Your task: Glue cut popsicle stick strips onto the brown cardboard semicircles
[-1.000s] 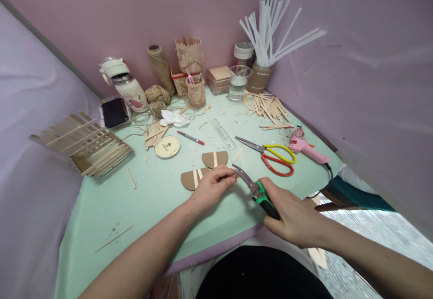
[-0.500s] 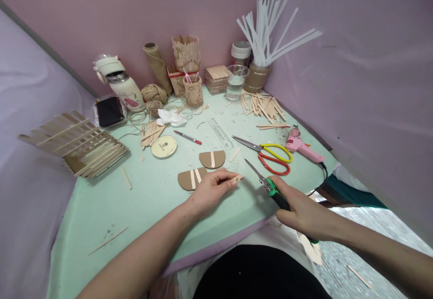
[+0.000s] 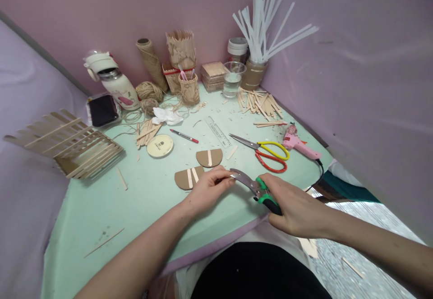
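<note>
Green-handled shears (image 3: 252, 186), gripped in the right hand (image 3: 292, 209), have moved up to the left hand (image 3: 210, 188), whose fingertips pinch a mostly hidden wood strip (image 3: 232, 176); beyond, two cardboard half-rounds (image 3: 181, 180) and scissors (image 3: 256, 145) lie on the desk (image 3: 149, 209).

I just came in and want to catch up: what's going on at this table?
A person is working with both bare hands over the table. The right hand grips green-and-black clippers, their tip right by the fingers of the left hand, which pinch something small, mostly hidden. Just beyond lie two half-round cardboard pieces, one bearing one pale strip, the other two. The scissors and pink glue gun lie unheld.
</note>
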A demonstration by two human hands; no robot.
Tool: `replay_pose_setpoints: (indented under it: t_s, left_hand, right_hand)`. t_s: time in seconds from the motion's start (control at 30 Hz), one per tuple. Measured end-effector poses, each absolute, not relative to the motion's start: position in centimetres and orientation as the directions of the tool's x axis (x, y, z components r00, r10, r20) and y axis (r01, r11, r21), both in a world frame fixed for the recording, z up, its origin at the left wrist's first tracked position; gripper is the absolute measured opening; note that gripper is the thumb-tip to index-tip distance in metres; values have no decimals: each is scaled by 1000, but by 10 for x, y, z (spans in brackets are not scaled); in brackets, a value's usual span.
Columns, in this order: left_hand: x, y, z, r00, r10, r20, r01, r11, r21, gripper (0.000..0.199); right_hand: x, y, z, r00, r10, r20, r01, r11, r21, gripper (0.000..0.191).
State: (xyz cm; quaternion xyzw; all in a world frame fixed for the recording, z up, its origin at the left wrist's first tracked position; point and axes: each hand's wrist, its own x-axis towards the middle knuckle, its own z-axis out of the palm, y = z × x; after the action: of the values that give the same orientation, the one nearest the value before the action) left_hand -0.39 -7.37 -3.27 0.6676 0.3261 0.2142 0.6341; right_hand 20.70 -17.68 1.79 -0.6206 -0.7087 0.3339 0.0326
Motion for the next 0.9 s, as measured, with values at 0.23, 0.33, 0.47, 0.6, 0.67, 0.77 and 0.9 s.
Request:
replay_pose_setpoints:
  t_s: [0.23,0.33,0.47,0.6,0.67,0.77,0.9]
  left_hand:
    - [-3,-73,-33,708,693,-136,168,22,986,22]
    - [-3,-73,-33,708,693,-135,162,26,986,22]
    - [-4,-73,-34,703,696,-142,161,39,986,20]
    - [-3,-74,-35,715,683,-152,143,69,987,20]
    - [-3,-75,-35,712,685,-159,131,92,987,20]
    - [-2,-74,-34,688,703,-180,128,127,984,20]
    - [-3,-73,-37,639,736,-223,134,179,975,22]
  right_hand:
    - [208,-178,18,-234,901,-365,847,4,-532,28]
    - [209,-179,18,-228,901,-369,849,-1,-528,25]
    - [210,-181,14,-217,899,-380,854,-14,-521,23]
    - [211,-185,6,-199,896,-396,861,-33,-507,25]
    - [211,-185,3,-179,894,-412,863,-57,-501,26]
    - [211,-181,3,-131,901,-413,845,-116,-522,25]
    - [210,-174,7,-89,932,-351,763,-163,-625,30]
